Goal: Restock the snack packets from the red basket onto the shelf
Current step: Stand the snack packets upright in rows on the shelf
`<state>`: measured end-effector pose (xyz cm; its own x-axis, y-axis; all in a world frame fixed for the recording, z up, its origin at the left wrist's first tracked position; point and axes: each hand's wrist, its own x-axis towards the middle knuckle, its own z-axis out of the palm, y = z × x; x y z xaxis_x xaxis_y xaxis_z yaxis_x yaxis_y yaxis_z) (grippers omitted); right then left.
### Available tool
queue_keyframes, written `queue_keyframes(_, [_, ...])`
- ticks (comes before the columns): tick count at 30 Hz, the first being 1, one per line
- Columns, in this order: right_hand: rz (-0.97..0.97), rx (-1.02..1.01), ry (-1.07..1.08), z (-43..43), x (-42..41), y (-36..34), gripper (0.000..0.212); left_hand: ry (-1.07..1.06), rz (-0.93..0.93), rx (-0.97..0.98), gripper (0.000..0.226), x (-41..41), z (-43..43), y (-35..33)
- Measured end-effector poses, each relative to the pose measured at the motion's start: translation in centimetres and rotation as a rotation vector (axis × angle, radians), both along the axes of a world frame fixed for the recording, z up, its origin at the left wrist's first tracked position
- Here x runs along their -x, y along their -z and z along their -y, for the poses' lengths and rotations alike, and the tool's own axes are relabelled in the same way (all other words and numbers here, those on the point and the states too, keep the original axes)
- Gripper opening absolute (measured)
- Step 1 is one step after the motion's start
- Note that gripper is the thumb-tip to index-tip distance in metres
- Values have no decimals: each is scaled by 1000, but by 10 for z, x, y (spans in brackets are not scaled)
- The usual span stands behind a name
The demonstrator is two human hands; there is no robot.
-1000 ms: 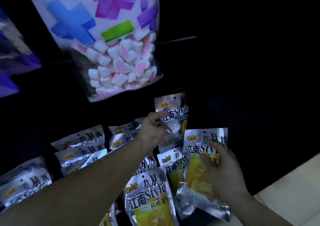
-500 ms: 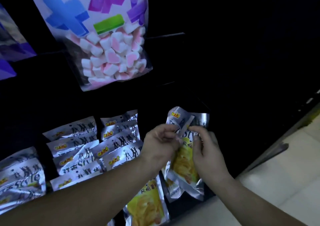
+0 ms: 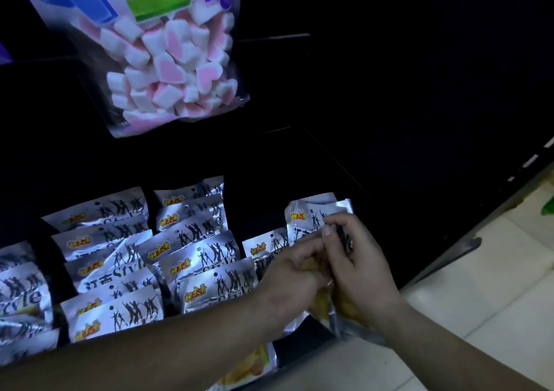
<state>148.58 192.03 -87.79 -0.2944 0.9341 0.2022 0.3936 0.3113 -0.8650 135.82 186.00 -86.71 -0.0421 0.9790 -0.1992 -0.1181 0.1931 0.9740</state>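
Both my hands meet on silver snack packets (image 3: 311, 214) with yellow fronts at the right end of the dark lower shelf (image 3: 329, 157). My left hand (image 3: 292, 273) grips them from the left side. My right hand (image 3: 356, 258) curls round them from the right, thumb across the front. Rows of the same silver packets (image 3: 192, 258) stand in the shelf to the left, and one more (image 3: 257, 248) stands just beside my left hand. The red basket is out of view.
A large bag of pink and white heart marshmallows (image 3: 168, 61) hangs above the packet rows. Dark shelving fills the right and back. A pale tiled floor (image 3: 479, 315) shows at the lower right, past the shelf's front edge.
My hands and the held packets have sunk lower into the right end of the shelf. The view has shifted right, showing more packet rows on the left.
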Motion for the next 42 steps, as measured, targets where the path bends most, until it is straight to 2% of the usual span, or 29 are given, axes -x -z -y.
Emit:
queue_keyframes(3, [100, 46, 33, 1, -13, 4, 28, -7, 31, 104, 63, 14, -3, 10])
queue_keyframes(6, [326, 8, 11, 7, -17, 8, 51, 6, 3, 155, 51, 25, -18, 20])
queue_keyframes(8, [559, -46, -34, 9, -15, 11, 64, -87, -205, 129, 41, 41, -34, 35])
queue_keyframes(10, [734, -53, -40, 9, -12, 10, 67, -149, -525, 112, 30, 65, -47, 51])
queue_keyframes(13, [785, -63, -17, 3, -12, 19, 69, 36, -951, 106, 25, 96, -62, 72])
queue_keyframes(15, [714, -51, -27, -1, -15, 29, 69, 159, -1087, 136, 26, 102, -72, 80])
queue_keyframes(18, [605, -29, -52, -5, -19, 37, 66, 266, -1032, 240, 19, 107, -86, 98])
queue_keyframes(20, [594, -34, -33, -7, -20, 39, 66, 307, -1013, 302, 22, 112, -92, 108])
queue_keyframes(25, [636, -28, 17, -3, -19, 42, 72, 429, -1244, 343, 34, 110, -104, 106])
queue_keyframes(30, [600, 3, 78, -3, -20, 45, 72, 495, -1178, 367, 37, 106, -114, 111])
queue_keyframes(34, [592, 26, 92, -8, -20, 47, 71, 377, -1051, 281, 55, 105, -115, 112])
queue_keyframes(36, [586, 58, 97, -10, -20, 47, 72, 310, -928, 247, 44, 108, -117, 112])
queue_keyframes(42, [527, 87, 106, -8, -20, 45, 70, 116, -834, 82, 25, 119, -108, 85])
